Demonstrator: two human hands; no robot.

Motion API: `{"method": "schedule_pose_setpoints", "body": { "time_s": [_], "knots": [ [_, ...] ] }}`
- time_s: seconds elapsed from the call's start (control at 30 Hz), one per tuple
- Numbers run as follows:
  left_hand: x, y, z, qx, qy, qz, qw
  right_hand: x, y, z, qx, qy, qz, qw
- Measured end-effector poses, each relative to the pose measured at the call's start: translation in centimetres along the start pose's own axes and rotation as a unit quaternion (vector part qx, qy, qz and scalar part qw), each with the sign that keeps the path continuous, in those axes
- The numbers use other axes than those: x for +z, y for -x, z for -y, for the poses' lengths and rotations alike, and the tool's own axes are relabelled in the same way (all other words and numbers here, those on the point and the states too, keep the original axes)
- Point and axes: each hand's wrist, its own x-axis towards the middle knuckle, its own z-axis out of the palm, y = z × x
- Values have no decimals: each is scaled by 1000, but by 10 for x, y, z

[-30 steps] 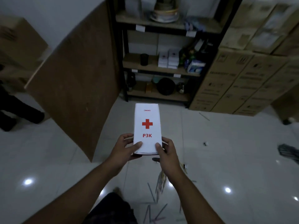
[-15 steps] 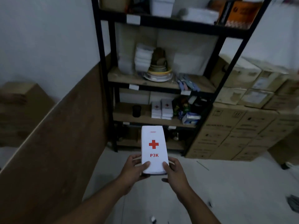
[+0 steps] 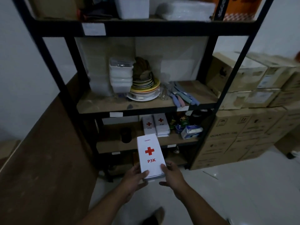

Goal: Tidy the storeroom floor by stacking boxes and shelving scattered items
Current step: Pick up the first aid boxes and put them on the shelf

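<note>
While left hand [image 3: 134, 177] and right hand [image 3: 173, 176] grip white P3K box [image 3: 150, 158], shelf [image 3: 110, 140] holds two matching boxes [image 3: 155, 127].

Dim storeroom, wide-angle view, soft all over.

The light is low and cool, with no lamp in view. The white box [image 3: 151, 158] is the brightest surface, and its red print reads clearly. The pale floor tiles [image 3: 243, 195] carry a faint sheen and one small glint near the cartons [image 3: 240, 127]. The lower bays of the black rack [image 3: 48, 62] sink into shadow, as does the brown board [image 3: 40, 159] at left. The rack's posts lean outward toward the frame edges. The top shelf and the right-hand cartons are blurred.
</note>
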Motion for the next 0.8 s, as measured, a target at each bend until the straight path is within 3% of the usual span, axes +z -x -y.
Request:
{"method": "schedule_pose_setpoints", "body": {
  "time_s": [0.2,0.4,0.53,0.77,0.8],
  "knots": [
    [-3,-133,-46,-56,-51,-22,997,2,-146,25,29,115,23,993],
    [1,-242,-66,-92,-49,-14,994,3,-259,37,112,46,57,991],
    [-12,-313,-63,-97,-62,4,993,16,-326,16,142,-22,31,989],
    [-27,-430,-38,-104,-84,-34,990,40,-430,-27,88,-9,-81,993],
    [-25,-438,-35,-116,-88,-36,989,40,-433,-28,91,-56,-78,991]
  ]
}}
